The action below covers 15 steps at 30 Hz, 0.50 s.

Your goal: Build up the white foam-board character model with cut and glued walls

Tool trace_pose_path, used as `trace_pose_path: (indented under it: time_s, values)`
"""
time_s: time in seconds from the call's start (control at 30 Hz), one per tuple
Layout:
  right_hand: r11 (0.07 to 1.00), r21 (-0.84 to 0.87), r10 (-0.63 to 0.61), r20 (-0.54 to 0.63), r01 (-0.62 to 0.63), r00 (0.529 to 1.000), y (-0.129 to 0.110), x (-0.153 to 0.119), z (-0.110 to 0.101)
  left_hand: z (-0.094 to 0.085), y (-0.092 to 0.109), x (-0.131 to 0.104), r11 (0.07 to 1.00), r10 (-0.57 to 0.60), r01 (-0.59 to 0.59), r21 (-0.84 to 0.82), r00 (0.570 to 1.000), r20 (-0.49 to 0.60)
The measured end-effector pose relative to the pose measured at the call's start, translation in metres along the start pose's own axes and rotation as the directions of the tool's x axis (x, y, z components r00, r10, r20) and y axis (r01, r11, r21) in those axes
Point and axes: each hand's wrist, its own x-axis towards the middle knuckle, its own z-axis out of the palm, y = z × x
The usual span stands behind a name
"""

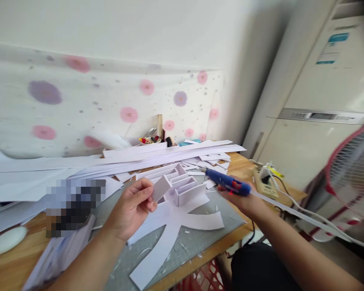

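Note:
My left hand (136, 204) pinches a small white rectangular board piece (161, 187) between thumb and fingers. In my right hand (241, 202) is a blue hot glue gun (227, 182), its nozzle pointing left and a long pale glue stick (282, 210) trailing out of its back. Between the hands stands a white foam-board model (189, 188) with upright walls and small compartments. Its flat base has curved arms (154, 254) spreading toward me. The model rests on a grey cutting mat (197, 246) strewn with thin scraps. The board piece overlaps the model from here; I cannot tell whether they touch.
Long white board sheets (87, 163) lie across the back and left of the wooden table (6, 266). A white oval object (7, 241) sits at the left. A power strip (264, 182) with cables is at the right, near a fan (354, 161). A red basket (204, 279) stands below.

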Motion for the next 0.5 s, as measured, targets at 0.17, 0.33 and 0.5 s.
trace_pose_path:
  time_s: [0.17, 0.33, 0.5]
  values:
    - [0.933, -0.082, 0.299, -0.360, -0.350, 0.884, 0.065, 0.024, -0.019, -0.001, -0.005, 0.000, 0.998, -0.049, 0.049, 0.033, 0.999, 0.009]
    - [0.761, -0.213, 0.456, -0.498, -0.613, 0.738, 0.113, 0.049, -0.038, -0.002, -0.010, -0.001, 0.995, -0.064, 0.063, 0.075, 0.998, 0.017]
    - [0.682, -0.338, 0.437, -0.524, -0.649, 0.732, 0.135, 0.066, -0.040, -0.002, -0.011, -0.001, 0.991, -0.068, 0.066, 0.113, 0.997, 0.020]
